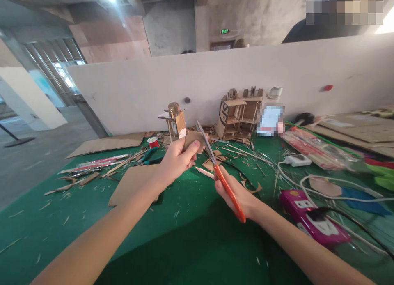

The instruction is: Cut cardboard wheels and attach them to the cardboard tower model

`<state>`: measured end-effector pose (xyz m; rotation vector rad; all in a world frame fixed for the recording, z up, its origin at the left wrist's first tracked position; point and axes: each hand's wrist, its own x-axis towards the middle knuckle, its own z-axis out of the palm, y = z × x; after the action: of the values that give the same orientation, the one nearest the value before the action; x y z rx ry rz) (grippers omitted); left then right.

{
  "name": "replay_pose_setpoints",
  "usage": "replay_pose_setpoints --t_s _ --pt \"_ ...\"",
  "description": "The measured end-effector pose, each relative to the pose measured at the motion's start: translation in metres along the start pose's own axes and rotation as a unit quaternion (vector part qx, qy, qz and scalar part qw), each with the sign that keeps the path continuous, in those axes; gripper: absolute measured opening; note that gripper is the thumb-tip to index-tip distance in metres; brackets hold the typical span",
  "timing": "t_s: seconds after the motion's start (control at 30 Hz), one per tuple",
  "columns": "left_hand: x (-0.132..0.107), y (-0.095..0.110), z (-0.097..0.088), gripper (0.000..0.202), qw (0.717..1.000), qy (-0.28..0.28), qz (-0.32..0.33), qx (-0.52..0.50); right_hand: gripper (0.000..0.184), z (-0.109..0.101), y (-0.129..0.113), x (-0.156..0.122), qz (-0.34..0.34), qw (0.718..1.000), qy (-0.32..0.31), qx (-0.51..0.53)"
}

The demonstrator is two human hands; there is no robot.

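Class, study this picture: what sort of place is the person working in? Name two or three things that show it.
Probably a model-making workshop. The right hand holds orange scissors against a cardboard piece in the left hand, small cardboard models stand by the partition, and offcuts litter the green table.

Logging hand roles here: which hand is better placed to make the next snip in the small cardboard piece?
Probably the right hand: it grips the orange-handled scissors, blades at the cardboard piece, which the left hand pinches.
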<state>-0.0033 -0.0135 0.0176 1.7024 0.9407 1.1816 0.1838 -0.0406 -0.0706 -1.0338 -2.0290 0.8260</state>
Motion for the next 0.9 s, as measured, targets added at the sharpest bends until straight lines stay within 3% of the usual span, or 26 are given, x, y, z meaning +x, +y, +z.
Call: replay_pose_setpoints --t_s 0.3,0.57,0.9 --pt "0.004 -0.002 -0.015 0.032 0.996 -0.047 0.014 0.070 0.035 -0.005 0.002 0.000 0.029 0.998 -0.003 -0.056" --pt "0.003 0.004 -0.022 0.032 0.991 -0.059 0.023 0.119 0.039 -0.006 -0.005 -0.003 -0.018 0.999 -0.033 0.010" --pt "0.003 0.009 -0.027 0.029 0.982 -0.065 0.046 0.169 0.036 -0.010 0.003 -0.001 0.006 0.999 -0.011 -0.051"
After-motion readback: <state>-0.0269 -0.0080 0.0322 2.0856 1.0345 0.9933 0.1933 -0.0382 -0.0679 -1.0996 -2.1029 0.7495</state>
